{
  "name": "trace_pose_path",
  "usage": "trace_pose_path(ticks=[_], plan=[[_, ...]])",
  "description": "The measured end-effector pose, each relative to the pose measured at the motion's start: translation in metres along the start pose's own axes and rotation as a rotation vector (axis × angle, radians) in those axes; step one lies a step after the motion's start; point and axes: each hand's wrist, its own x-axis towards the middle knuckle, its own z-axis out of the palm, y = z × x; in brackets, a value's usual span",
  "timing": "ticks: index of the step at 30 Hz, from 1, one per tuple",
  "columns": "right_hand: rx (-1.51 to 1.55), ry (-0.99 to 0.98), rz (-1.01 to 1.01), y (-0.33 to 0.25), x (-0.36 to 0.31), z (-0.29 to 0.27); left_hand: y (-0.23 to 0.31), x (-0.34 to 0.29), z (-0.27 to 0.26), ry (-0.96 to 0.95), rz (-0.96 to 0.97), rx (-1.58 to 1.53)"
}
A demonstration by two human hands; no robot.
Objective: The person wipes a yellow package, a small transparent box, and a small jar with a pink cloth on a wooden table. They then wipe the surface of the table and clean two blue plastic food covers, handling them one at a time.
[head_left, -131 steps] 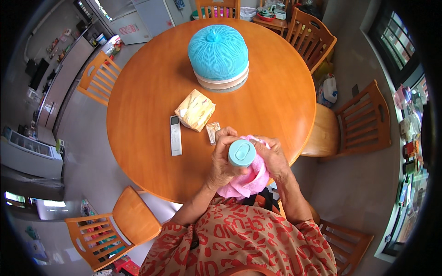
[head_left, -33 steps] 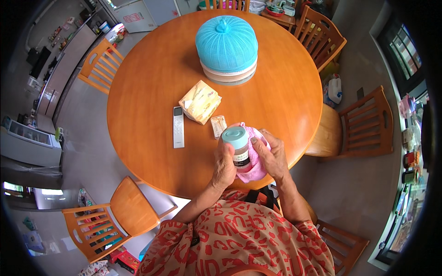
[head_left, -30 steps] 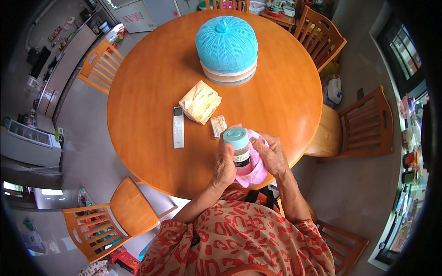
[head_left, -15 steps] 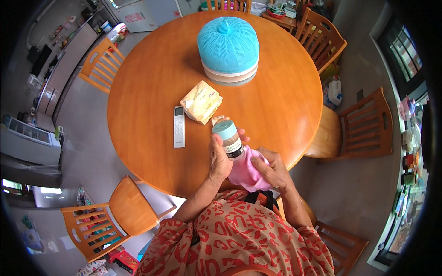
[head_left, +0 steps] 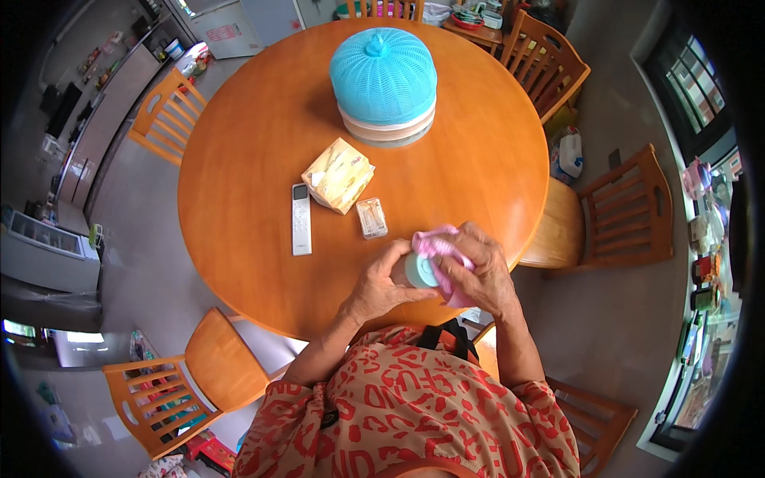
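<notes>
My left hand (head_left: 378,288) is closed around a small jar (head_left: 420,272) with a pale turquoise lid, tilted so that the lid faces up toward me. A pink cloth (head_left: 443,250) is gripped in my right hand (head_left: 480,269), which presses it against the side and lid of the jar. Both hands are just above the near edge of the round wooden table (head_left: 247,231). Beyond them on the tabletop lie a small clear plastic box (head_left: 371,217), a yellow soft pack of tissues (head_left: 338,176) and a white remote control (head_left: 301,220). Most of the jar's body is hidden by my fingers.
A blue mesh food cover (head_left: 384,77) over a pale round base stands at the table's far side. Wooden chairs surround the table, among them one at the near left (head_left: 227,358) and one at the right (head_left: 629,211). Windows (head_left: 695,88) line the right wall.
The jar has tipped over toward me and moved slightly lower. My right hand has brought the pink cloth from below the jar up to its lid. The clear box has come into fuller view.
</notes>
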Motion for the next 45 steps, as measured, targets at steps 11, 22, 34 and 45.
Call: trace_pose_path(ticks=[11, 22, 34, 45], plan=[[-0.075, -0.102, -0.174, -0.003, -0.015, -0.001, -0.001, 0.006, 0.003, 0.051, 0.017, 0.117], [0.147, -0.192, 0.026, 0.001, 0.009, -0.015, 0.0, 0.004, 0.009, 0.084, 0.103, 0.283], [0.233, -0.587, 0.095, 0.031, 0.039, -0.017, -0.008, 0.0, 0.006, 0.075, 0.277, 0.277], [0.955, -0.153, 0.531, 0.047, 0.017, 0.033, -0.027, 0.0, 0.012, 0.294, 0.215, -0.227]])
